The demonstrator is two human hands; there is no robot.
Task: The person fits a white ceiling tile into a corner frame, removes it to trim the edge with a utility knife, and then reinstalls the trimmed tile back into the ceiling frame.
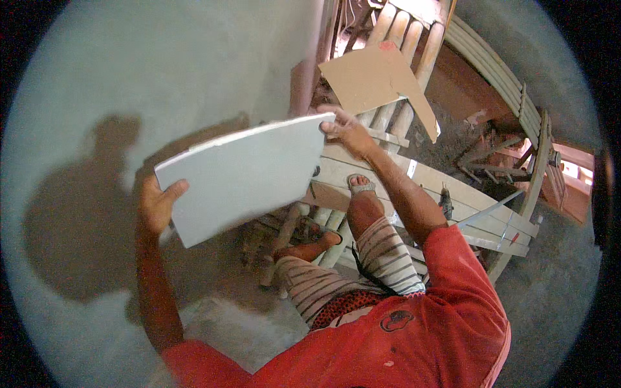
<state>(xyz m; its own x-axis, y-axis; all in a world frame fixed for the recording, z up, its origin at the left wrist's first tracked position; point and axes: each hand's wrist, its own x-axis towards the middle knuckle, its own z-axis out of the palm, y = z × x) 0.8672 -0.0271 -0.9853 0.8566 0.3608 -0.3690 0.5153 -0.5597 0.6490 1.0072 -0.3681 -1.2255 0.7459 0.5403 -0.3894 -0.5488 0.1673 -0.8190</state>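
Observation:
Between my two hands is a flat grey panel (249, 178) with a white edge, held up and tilted close to the wall. My left hand (158, 202) grips its left end, thumb on the grey face and fingers behind. The panel's upper right corner is in my right hand (347, 132), with the thumb on the near side. The far side of the panel and the fingers behind it are hidden.
A plain grey-green wall (162, 71) rises at the left. My feet stand on scaffold planks (420, 184) and poles. Cardboard (362, 77) lies across poles beyond my right hand. A dark tool (446, 202) rests on the planks; the floor shows below.

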